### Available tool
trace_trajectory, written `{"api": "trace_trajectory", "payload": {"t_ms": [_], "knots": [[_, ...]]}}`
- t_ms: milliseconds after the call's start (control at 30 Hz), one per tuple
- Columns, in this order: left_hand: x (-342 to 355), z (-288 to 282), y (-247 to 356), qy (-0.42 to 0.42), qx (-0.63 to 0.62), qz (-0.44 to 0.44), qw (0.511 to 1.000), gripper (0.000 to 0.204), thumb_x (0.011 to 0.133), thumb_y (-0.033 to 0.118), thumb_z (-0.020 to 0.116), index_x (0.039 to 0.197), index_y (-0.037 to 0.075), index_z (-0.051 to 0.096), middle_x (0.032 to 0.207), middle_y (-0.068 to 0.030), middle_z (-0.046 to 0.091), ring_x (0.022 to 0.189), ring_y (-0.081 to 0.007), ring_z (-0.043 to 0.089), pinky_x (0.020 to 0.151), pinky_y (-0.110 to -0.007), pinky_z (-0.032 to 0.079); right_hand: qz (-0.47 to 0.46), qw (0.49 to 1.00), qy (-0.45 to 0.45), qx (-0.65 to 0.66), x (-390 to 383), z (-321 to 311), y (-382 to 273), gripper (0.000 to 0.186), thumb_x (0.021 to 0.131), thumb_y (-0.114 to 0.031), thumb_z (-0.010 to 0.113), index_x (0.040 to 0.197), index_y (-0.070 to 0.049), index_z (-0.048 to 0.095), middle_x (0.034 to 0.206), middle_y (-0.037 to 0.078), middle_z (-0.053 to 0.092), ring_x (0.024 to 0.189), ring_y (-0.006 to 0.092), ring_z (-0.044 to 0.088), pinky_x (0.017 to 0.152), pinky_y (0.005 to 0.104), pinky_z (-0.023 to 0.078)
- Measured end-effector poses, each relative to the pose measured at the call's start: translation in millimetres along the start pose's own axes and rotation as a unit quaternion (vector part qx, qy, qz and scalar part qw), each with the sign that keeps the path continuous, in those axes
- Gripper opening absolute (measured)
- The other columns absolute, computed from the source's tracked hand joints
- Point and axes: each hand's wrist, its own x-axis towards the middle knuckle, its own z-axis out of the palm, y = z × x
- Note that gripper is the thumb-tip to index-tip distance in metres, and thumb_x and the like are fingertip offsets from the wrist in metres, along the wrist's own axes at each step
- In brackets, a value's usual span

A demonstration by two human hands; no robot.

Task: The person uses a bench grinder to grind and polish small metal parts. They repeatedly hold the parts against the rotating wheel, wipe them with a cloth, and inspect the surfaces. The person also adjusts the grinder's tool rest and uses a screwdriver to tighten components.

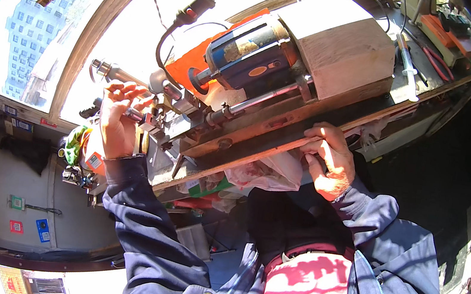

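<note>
The head view shows the left hand curled at the metal handle on the left end of the bench-top machine, whether gripping it I cannot tell, while the right hand rests loosely open on the bench's wooden edge. Below that edge sits a pale plastic bag, contents unclear.

Bench machine slanted across tabletop, blue cylindrical housing above a bright metal shaft, dark wheel at left, worn metal clamp fittings lower left.
</note>
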Motion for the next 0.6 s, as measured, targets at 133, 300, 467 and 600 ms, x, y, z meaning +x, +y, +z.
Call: {"api": "trace_trajectory", "payload": {"t_ms": [133, 300, 467, 600], "knots": [[-2, 7, 11, 0.004, 0.114, 0.032, 0.993, 0.049, 0.092, 0.007, 0.053, 0.141, 0.001, 0.046, 0.137, -0.0216, 0.056, 0.131, -0.0326, 0.055, 0.108, -0.046, 0.047, -0.001, 1.000, 0.000, -0.001, 0, 0, 0, 0.025, 0.074, 0.010, 0.066, 0.095, -0.004, 0.068, 0.120, 0.014, 0.062, 0.117, 0.0334, 0.060, 0.095, 0.0391, 0.052], [-28, 9, 18, 0.159, 0.416, 0.016, 0.895, 0.036, 0.098, 0.019, 0.062, 0.126, -0.003, 0.062, 0.107, -0.0105, 0.069, 0.098, -0.0180, 0.065, 0.092, -0.031, 0.051, 0.023, 0.999, -0.006, 0.031, -2, -2, 0, 0.024, 0.074, 0.010, 0.066, 0.094, -0.004, 0.068, 0.120, 0.014, 0.062, 0.117, 0.0325, 0.060, 0.093, 0.0381, 0.053], [-19, -20, 2, 0.073, 0.206, 0.044, 0.975, 0.021, 0.104, 0.009, 0.057, 0.118, -0.002, 0.068, 0.107, -0.0116, 0.074, 0.098, -0.0206, 0.070, 0.090, -0.034, 0.054, -0.001, 1.000, -0.005, -0.002, -1, -1, 0, 0.024, 0.074, 0.010, 0.065, 0.094, -0.004, 0.068, 0.121, 0.014, 0.061, 0.115, 0.0328, 0.061, 0.092, 0.0384, 0.053], [-8, -30, -6, -0.019, -0.055, -0.002, 0.998, 0.023, 0.106, 0.016, 0.056, 0.119, -0.002, 0.064, 0.107, -0.0148, 0.072, 0.103, -0.0273, 0.069, 0.094, -0.043, 0.055, 0.000, 1.000, -0.001, 0.012, 0, -1, 1, 0.024, 0.075, 0.010, 0.065, 0.094, -0.004, 0.068, 0.121, 0.014, 0.061, 0.116, 0.0335, 0.060, 0.093, 0.0396, 0.053]]}}
